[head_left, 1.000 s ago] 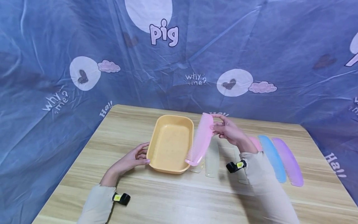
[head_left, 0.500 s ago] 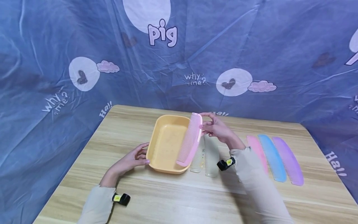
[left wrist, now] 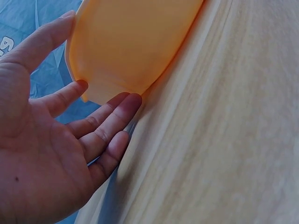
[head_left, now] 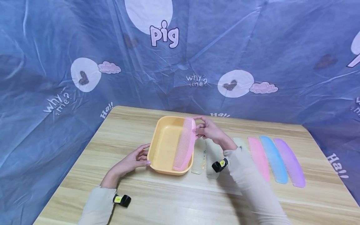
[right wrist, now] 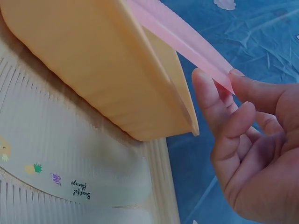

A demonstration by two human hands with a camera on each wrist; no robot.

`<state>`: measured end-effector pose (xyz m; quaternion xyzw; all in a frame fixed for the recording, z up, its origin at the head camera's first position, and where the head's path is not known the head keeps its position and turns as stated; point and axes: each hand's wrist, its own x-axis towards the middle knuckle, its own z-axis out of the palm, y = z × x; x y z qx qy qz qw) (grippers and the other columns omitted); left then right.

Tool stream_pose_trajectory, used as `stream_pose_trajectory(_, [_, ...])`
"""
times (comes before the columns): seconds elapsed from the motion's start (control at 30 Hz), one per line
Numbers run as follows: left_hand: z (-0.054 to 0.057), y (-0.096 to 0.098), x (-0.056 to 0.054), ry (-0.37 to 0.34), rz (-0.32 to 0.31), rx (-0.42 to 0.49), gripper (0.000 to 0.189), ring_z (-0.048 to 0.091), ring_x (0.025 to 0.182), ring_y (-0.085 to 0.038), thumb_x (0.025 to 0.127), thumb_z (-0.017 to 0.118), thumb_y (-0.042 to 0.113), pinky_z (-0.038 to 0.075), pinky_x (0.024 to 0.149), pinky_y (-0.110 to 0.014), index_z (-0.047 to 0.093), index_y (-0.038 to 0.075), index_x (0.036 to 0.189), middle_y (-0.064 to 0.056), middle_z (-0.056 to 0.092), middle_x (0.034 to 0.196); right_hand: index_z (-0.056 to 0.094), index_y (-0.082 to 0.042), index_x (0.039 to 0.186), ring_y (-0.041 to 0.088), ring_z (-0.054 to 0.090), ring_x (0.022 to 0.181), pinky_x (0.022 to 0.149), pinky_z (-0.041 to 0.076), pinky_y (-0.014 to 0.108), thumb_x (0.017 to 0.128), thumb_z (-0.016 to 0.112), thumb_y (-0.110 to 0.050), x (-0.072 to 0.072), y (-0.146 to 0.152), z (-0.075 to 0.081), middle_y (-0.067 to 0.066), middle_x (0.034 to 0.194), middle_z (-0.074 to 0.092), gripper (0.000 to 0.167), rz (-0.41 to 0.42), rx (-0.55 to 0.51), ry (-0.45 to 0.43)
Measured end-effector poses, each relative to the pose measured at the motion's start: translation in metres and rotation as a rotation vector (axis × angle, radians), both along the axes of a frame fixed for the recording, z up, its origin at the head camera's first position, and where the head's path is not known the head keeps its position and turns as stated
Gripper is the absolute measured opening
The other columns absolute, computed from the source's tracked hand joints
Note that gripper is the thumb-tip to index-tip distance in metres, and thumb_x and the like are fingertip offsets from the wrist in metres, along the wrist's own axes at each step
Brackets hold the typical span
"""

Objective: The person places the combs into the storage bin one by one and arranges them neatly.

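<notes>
My right hand (head_left: 209,129) pinches a pink comb (head_left: 185,147) by its back edge, between thumb and fingertips in the right wrist view. The comb is tilted over the right part of a yellow plastic basin (head_left: 164,147), its lower end inside the rim. Whether it touches the basin floor, I cannot tell. At the basin's left side rests my left hand (head_left: 132,161). Its fairly straight, spread fingers (left wrist: 112,121) and thumb touch the outer wall and rim without closing round it.
Right of the basin lie two clear combs, one printed comb (head_left: 198,161) and another (head_left: 212,168) partly under the right wrist. A pale comb (head_left: 239,142) is mostly hidden by the sleeve. Further right are pink (head_left: 258,157), blue (head_left: 274,159) and purple (head_left: 289,162) combs. A blue curtain (head_left: 180,62) hangs behind.
My right hand has carried the pink comb leftward from beside the basin to over its right part, and the comb is lower now. The left hand and basin have stayed put.
</notes>
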<state>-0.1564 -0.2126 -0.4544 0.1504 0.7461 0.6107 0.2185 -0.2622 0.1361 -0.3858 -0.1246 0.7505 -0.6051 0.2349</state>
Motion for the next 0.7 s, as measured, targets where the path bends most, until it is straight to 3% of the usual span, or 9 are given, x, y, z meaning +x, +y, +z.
stream_pose_trajectory(0.6, [0.001, 0.000, 0.000, -0.010, -0.002, 0.010, 0.083, 0.052, 0.118, -0.030, 0.089, 0.068, 0.014, 0.048, 0.090, -0.021, 0.017, -0.001, 0.152, -0.033, 0.045, 0.137, 0.041, -0.004, 0.138, 0.010, 0.060, 0.060, 0.047, 0.033, 0.020, 0.087, 0.055, 0.008, -0.006, -0.016, -0.005, -0.002, 0.075, 0.060, 0.054, 0.054, 0.092, 0.115])
stream_pose_trajectory(0.7, [0.001, 0.001, 0.001, -0.010, -0.001, 0.006, 0.083, 0.051, 0.119, -0.032, 0.089, 0.068, 0.014, 0.048, 0.090, -0.021, 0.017, 0.000, 0.152, -0.033, 0.045, 0.137, 0.043, -0.001, 0.136, 0.009, 0.058, 0.065, 0.056, 0.041, 0.022, 0.085, 0.057, 0.009, -0.006, -0.017, -0.006, -0.003, 0.074, 0.061, 0.054, 0.051, 0.106, 0.158])
